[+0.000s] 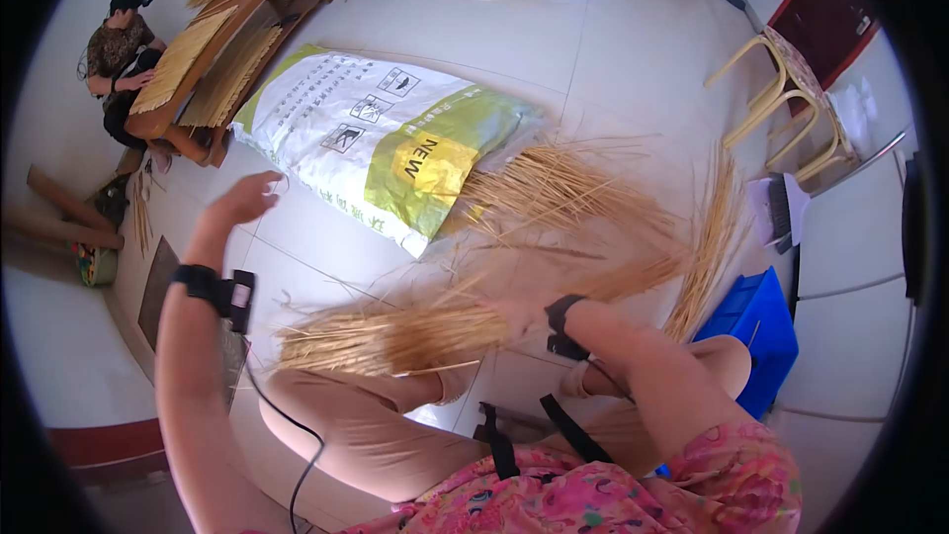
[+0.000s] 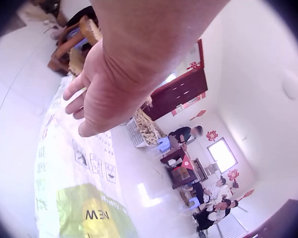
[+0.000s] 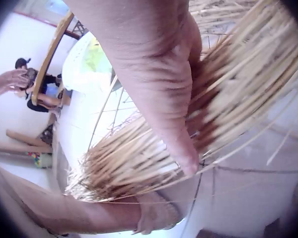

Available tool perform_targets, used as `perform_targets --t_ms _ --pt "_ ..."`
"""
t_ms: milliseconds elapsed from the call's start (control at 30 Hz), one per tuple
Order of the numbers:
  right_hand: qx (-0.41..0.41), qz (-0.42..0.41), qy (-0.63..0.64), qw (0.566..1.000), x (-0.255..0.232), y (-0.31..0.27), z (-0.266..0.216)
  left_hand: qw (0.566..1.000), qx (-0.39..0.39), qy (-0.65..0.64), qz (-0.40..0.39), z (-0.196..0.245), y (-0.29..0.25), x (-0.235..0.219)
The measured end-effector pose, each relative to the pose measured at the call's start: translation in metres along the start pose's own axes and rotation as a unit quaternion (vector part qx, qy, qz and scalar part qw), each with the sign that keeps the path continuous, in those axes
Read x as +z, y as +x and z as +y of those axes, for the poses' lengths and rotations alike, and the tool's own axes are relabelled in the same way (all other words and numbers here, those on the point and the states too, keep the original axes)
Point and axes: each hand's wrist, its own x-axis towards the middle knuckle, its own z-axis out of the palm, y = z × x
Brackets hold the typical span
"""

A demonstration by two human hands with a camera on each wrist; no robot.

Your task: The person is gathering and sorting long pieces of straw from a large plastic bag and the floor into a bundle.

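A loose bundle of straw stalks [image 3: 119, 163] lies across in front of my knees. My right hand [image 1: 519, 314], blurred in the head view, grips it. In the right wrist view the thumb of that hand [image 3: 164, 104] lies over the stalks, while its other fingers are hidden. Raised off to the left, my left hand [image 1: 247, 198] holds nothing, its fingers relaxed. Nearest to it is a white and green printed sack [image 1: 326, 119], lying flat on the floor. More straw [image 1: 568, 193] spreads out at the sack's right end.
A long strip of stalks [image 1: 712, 247] and a blue bin [image 1: 766, 336] are on my right, with a dustpan and brush [image 1: 781, 213] beyond. A wooden rack [image 1: 232, 59] with straw stands at the back left, a seated person [image 1: 124, 49] beside it. Metal-framed chairs [image 1: 791, 104] stand at right.
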Motion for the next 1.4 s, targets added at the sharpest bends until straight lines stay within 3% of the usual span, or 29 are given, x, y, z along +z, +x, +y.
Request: perform_targets --t_ms 67,100,133,167,200,233,267,333,400,467,600,633,767,800,833,1000,1133,1300,1400 --pt "0.035 -0.023 0.085 0.995 0.011 0.007 -0.005 0.997 0.040 -0.005 0.065 -0.015 0.050 0.068" --pt "0.053 -0.035 0.130 0.990 0.017 0.011 -0.001 0.997 0.017 -0.044 0.056 -0.008 0.072 0.100" --pt "0.107 -0.004 0.128 0.986 -0.033 -0.019 -0.044 0.996 -0.020 -0.053 0.068 -0.015 0.101 0.154" --pt "0.118 0.023 0.174 0.977 -0.045 -0.018 -0.021 0.991 -0.089 -0.067 0.079 0.009 0.112 0.191" --pt "0.155 0.100 0.156 0.971 -0.062 -0.024 0.001 0.987 -0.101 -0.047 0.114 0.038 0.119 0.220" --pt "0.190 0.176 0.140 0.956 -0.079 -0.029 0.024 0.982 -0.109 -0.087 0.125 0.085 0.114 0.221" --pt "0.240 0.275 0.074 0.928 -0.102 -0.042 0.041 0.978 -0.113 -0.030 0.174 0.126 0.116 0.226" --pt "0.338 0.434 -0.022 0.835 -0.142 -0.070 0.073 0.972 -0.031 -0.010 0.233 0.178 0.126 0.241" --pt "0.385 0.473 -0.195 0.768 -0.150 -0.093 0.113 0.973 0.000 0.031 0.227 0.215 0.139 0.244" --pt "0.436 0.396 -0.243 0.771 -0.135 -0.108 0.188 0.978 -0.006 0.063 0.198 0.230 0.154 0.241" --pt "0.491 0.278 -0.289 0.773 -0.135 -0.108 0.206 0.971 -0.019 0.153 0.182 0.228 0.193 0.258" --pt "0.481 0.277 -0.264 0.789 -0.134 -0.107 0.205 0.964 -0.022 0.185 0.188 0.229 0.199 0.256" --pt "0.398 0.296 -0.175 0.850 -0.137 -0.103 0.191 0.980 0.016 -0.005 0.199 0.222 0.208 0.268" --pt "0.366 0.321 -0.163 0.858 -0.127 -0.102 0.199 0.964 0.043 -0.015 0.264 0.221 0.209 0.271" --pt "0.333 0.345 -0.152 0.864 -0.123 -0.100 0.203 0.960 0.058 -0.031 0.274 0.222 0.210 0.270" --pt "0.295 0.353 -0.182 0.869 -0.117 -0.075 0.194 0.936 0.131 -0.128 0.300 0.235 0.218 0.252" --pt "0.241 0.382 -0.183 0.873 -0.128 -0.082 0.186 0.913 0.176 -0.196 0.312 0.293 0.238 0.235" --pt "0.250 0.376 -0.198 0.870 -0.156 -0.093 0.158 0.926 0.189 -0.214 0.247 0.323 0.243 0.222" --pt "0.273 0.351 -0.194 0.874 -0.146 -0.102 0.160 0.894 0.230 -0.265 0.278 0.333 0.240 0.216"
